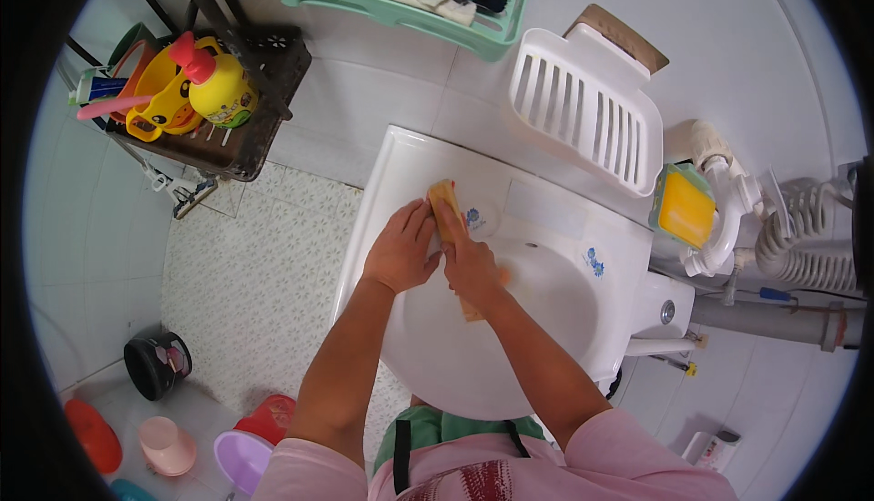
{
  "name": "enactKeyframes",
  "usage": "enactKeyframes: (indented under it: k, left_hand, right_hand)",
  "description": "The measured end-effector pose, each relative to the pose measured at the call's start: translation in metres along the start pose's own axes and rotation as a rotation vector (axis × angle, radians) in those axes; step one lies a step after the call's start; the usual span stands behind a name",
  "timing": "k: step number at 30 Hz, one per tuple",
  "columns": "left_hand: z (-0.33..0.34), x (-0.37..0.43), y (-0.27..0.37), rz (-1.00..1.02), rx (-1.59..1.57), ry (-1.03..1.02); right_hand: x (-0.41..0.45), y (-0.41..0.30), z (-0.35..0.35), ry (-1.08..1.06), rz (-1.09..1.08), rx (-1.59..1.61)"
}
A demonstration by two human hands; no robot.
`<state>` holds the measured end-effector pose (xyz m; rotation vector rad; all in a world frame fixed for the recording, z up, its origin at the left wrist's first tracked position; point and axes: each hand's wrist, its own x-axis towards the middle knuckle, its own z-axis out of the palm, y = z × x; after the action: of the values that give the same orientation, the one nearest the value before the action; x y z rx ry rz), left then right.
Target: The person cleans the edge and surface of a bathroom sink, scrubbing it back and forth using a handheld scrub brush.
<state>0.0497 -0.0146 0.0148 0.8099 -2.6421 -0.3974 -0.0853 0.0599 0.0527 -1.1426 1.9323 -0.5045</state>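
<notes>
A long wooden-backed scrubbing brush (447, 211) lies at a slant over the left part of a white ceramic washbasin (491, 378). Bits of red show along its right edge; its underside is hidden. My right hand (472, 269) grips the brush around its middle, the index finger stretched along the wood, and the lower end (471, 310) sticks out below the palm. Against the brush's left side rest the fingertips of my left hand (403, 247), its thumb bent towards my right hand. Whether the left fingers grip the wood cannot be made out. Blue flower prints (594, 262) decorate the basin.
Above the basin are a white slotted wall rack (580, 112) and a green shelf (403, 16) with cloths. A yellow sponge (686, 211) sits by white pipes (724, 207). A dark corner shelf (249, 160) holds a yellow pump bottle (222, 95). Plastic basins (242, 456) stand lower left.
</notes>
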Motion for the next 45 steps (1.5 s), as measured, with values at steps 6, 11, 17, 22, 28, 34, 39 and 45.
enactKeyframes:
  k: [6, 11, 17, 22, 28, 34, 39, 45]
  left_hand:
    - [-0.005, 0.002, 0.003, -0.027, 0.002, -0.067]
    - [-0.005, 0.001, 0.002, -0.004, 0.05, -0.079]
    - [-0.006, 0.002, 0.002, -0.007, 0.054, -0.075]
    - [-0.005, 0.002, 0.002, -0.013, 0.052, -0.075]
    - [-0.007, 0.003, 0.004, -0.022, 0.056, -0.073]
    - [-0.003, 0.001, 0.002, -0.054, 0.075, -0.101]
    - [-0.005, 0.003, 0.003, -0.053, 0.092, -0.121]
    - [-0.007, 0.004, 0.005, -0.032, 0.109, -0.114]
  right_hand:
    - [0.004, 0.0, -0.001, 0.095, 0.0, -0.129]
    - [0.008, 0.003, -0.01, 0.108, 0.033, -0.077]
    - [0.006, 0.0, -0.012, 0.13, 0.033, -0.054]
    - [0.006, 0.001, -0.011, 0.141, 0.004, -0.082]
    - [0.001, -0.001, -0.011, 0.077, -0.019, -0.138]
    - [-0.004, 0.007, 0.003, 0.032, -0.083, -0.049]
    - [0.003, 0.007, 0.0, 0.036, -0.04, -0.069]
    - [0.006, 0.009, -0.007, 0.053, 0.036, -0.079]
